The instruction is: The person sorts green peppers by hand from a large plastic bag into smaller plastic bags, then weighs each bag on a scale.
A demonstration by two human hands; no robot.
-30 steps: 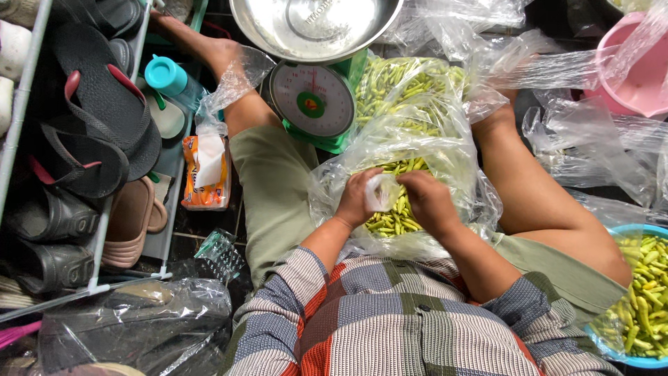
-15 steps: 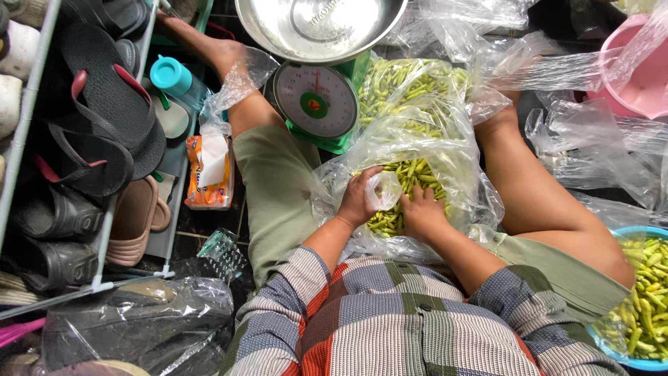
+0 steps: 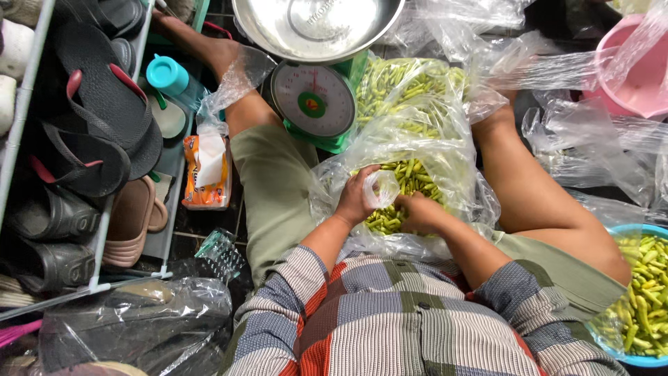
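Head view: person sits on the floor, big clear bag of green chilies open between the legs. Left hand holds a small clear bag, fingers curled round its mouth. Right hand is down in the chili pile just right of it, fingers cupped; can't tell whether it has any chilies pinched (knuckles hide them). Scale with a steel pan sits far of the bag, near the left knee. Blue basin of more chilies at near right. Shoe rack along the left.

Step in hand, as I read it: filling the small bag by the handful. Next move needs the bag mouth held wide while the right hand lifts chilies in.
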